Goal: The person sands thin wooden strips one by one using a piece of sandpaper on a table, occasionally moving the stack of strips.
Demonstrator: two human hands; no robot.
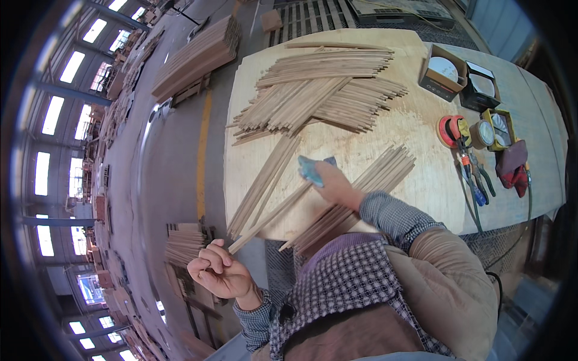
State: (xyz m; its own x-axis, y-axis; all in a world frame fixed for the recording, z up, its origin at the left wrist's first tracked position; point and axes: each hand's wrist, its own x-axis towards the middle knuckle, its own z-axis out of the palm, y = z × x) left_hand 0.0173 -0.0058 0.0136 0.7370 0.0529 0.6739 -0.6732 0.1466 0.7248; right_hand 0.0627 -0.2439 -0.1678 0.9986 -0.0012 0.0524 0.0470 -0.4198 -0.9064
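My right hand (337, 185) is closed on a blue-green cloth-like pad (310, 171), pressed over the far end of a thin wooden strip (271, 218). A small dark grey piece (330, 160) shows beside the pad. The strip slants toward me past the board's near edge. At its near end my left hand (220, 269) has its fingers curled, palm turned up; the exact contact is hard to make out. Several loose strips (265, 180) lie just left of the pad. Under my right forearm rests another bundle of strips (385, 171).
A large crossed pile of strips (325, 90) covers the far part of the plywood board (415, 132). To the right are two boxes with white discs (444, 69), a red sander (448, 131), pliers (480, 174), a tin (481, 133) and a dark red cloth (512, 165). Stacked timber (198, 57) stands at far left.
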